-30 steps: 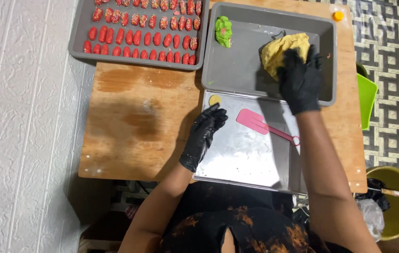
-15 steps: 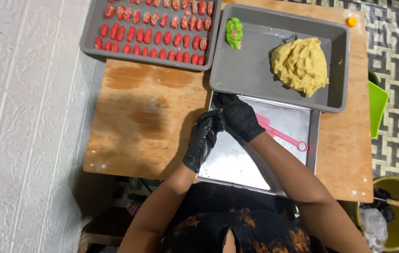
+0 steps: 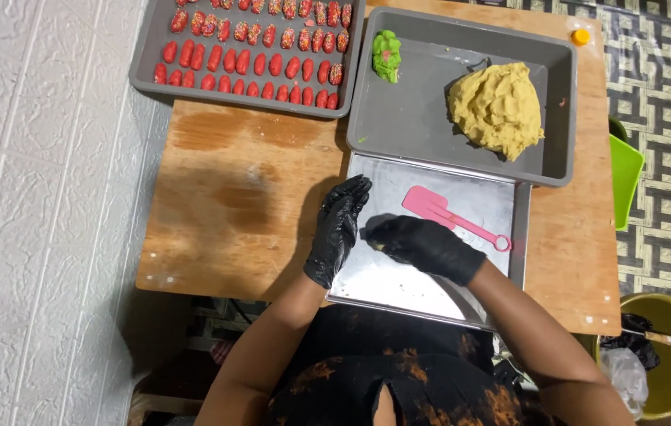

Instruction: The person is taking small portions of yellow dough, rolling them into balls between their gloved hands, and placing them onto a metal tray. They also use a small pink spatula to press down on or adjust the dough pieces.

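Observation:
My left hand (image 3: pixel 337 229), in a black glove, lies flat with its fingers stretched over the left edge of a shiny steel tray (image 3: pixel 398 284). My right hand (image 3: pixel 422 244), also gloved, rests on that tray with its fingers curled around a small piece of yellow dough, of which only a pale speck shows. A pink spatula (image 3: pixel 438 211) lies on the tray just beyond my right hand. Farther back, a grey baking pan (image 3: pixel 414 118) holds a big mound of yellow dough (image 3: pixel 497 106) and a small lump of green dough (image 3: pixel 387 55).
A grey tray (image 3: pixel 146 55) at the back left carries rows of several red oblong pieces (image 3: pixel 253 55). Everything stands on a wooden table (image 3: pixel 225 205). There is a small orange cap (image 3: pixel 581 36) at the far right corner, a green container (image 3: pixel 626 177) beside the table, and a yellow-green bucket (image 3: pixel 667 371) on the floor.
My right hand left the yellow dough mound and came down onto the steel tray beside my left hand. My left hand stayed at the tray's left edge.

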